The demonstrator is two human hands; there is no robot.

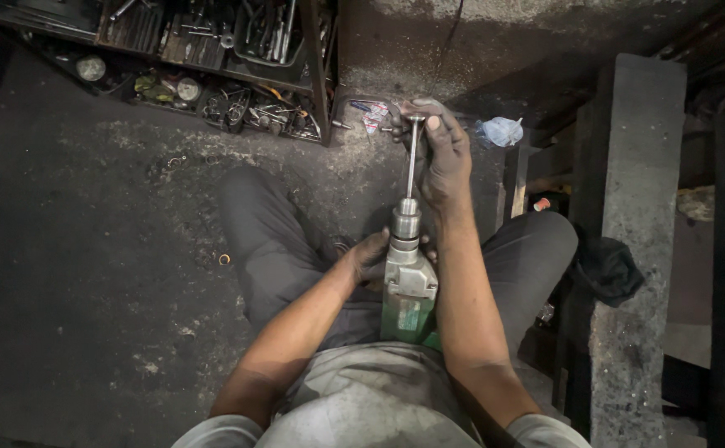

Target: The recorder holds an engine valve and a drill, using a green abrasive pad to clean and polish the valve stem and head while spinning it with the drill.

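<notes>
Gripping the green electric drill [410,299] at its metal neck, my left hand [371,253] steadies it in my lap; my right hand [444,158] pinches the long, stiff rod's [412,162] far tip. Heavy, greasy tool: I'd hold the body

Dark stained concrete floor [89,274]; cluttered tool rack [205,58] at top; grey concrete blocks [636,216] right; dim light.
</notes>
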